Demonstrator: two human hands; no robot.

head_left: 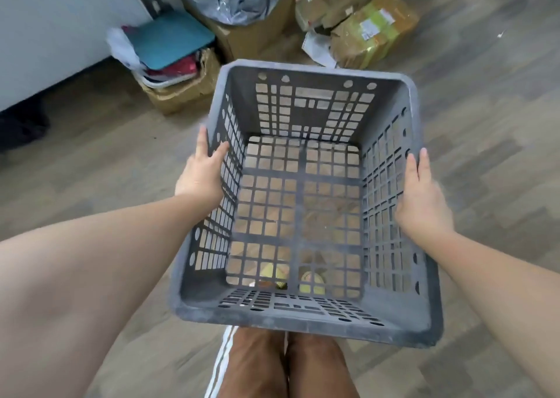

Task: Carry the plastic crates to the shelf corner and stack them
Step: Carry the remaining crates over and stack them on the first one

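Observation:
A grey plastic crate (306, 316) with latticed walls and floor hangs in front of me above the wooden floor, empty inside. My left hand (201, 172) grips its left rim, thumb inside the wall and fingers outside. On the opposite rim my right hand (421, 199) presses against the outer side with fingers stretched forward. Through the crate's floor I see my feet in yellow footwear. No shelf corner or other crate is in view.
Ahead on the floor stand a cardboard box (181, 93) holding a teal board and red items, a tall box (251, 34) lined with silver plastic, and taped brown parcels (369, 31). A white cabinet (54, 25) fills the upper left.

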